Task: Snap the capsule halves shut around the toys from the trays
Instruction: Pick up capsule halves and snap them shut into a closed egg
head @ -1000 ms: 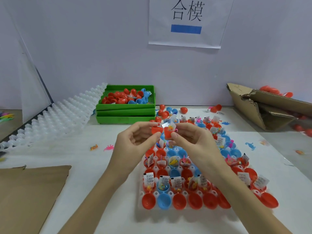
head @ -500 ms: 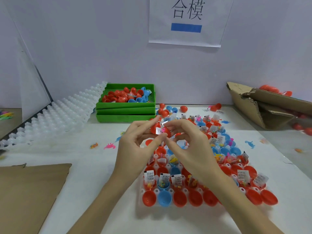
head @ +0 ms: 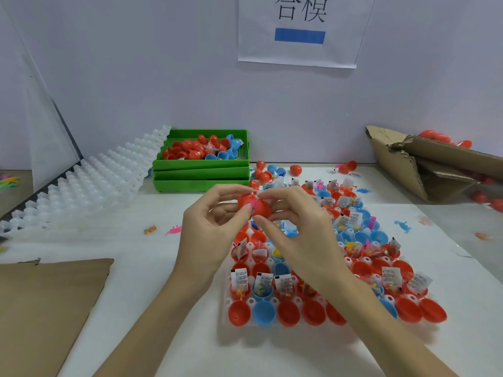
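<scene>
Halves now joined: red capsule (head: 254,206) between both grips.

Sign (head: 298,31) cut off above; tray (head: 275,326) partly hidden behind forearms.

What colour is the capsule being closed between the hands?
Red capsule, with something pink at its seam; head view.

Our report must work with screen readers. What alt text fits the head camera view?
Two bare hands, left hand and right hand, press a red capsule together above a tray of red and blue capsule halves with packeted toys. Green bins hold more capsules behind.
</scene>
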Demonstrator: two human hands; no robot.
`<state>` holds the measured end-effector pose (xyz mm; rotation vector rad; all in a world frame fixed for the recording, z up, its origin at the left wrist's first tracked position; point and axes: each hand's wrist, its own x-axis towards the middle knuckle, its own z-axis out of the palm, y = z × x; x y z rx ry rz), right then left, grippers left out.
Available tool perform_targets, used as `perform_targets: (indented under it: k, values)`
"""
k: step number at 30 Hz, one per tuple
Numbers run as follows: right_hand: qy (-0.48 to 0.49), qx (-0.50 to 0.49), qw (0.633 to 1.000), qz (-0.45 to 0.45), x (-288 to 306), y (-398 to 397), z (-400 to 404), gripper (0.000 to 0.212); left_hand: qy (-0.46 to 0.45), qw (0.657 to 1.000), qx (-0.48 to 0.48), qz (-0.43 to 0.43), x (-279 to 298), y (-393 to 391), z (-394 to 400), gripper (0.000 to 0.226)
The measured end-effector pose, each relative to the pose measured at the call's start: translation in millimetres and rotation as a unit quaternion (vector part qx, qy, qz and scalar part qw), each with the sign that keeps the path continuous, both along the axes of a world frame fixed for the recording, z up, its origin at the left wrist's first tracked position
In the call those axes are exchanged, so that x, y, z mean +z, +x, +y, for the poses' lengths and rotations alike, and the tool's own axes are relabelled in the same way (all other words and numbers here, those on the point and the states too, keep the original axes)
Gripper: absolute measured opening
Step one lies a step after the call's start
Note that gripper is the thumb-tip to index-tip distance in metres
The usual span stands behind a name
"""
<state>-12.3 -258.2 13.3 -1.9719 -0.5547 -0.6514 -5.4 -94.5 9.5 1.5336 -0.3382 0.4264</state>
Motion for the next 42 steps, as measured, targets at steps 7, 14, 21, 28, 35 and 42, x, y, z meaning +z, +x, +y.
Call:
perform_targets:
  k: [7,14,21,28,35,42]
  values:
    - [0.004,-0.029,0.999,-0.039,-2.4,0.3,1.4,0.033,0.104,0.989,0.053,-0.086,-1.4,-2.9,-0.3,0.031]
    - [0.085,0.027,0.996,0.012,-0.4,0.4,-1.2,0.03,0.077,0.994,-0.014,-0.075,-3.0,-1.1,2.3,0.036]
    - [0.092,0.059,0.994,0.029,-0.7,-1.2,4.2,0.032,0.034,0.997,0.003,-0.07,-2.9,-5.6,-5.9,0.024]
    - [0.101,0.079,0.992,0.02,0.4,-2.0,2.8,0.028,0.113,0.987,0.054,-0.098,-4.7,-5.7,-3.2,0.025]
    - [0.12,0.057,0.991,0.032,-1.8,0.2,1.5,0.026,0.081,0.992,-0.008,-0.097,-2.3,-6.6,-0.2,0.032]
    - [0.151,0.104,0.982,0.05,5.3,-1.6,-1.8,0.025,0.088,0.989,-0.01,-0.119,1.9,-2.4,8.2,0.043]
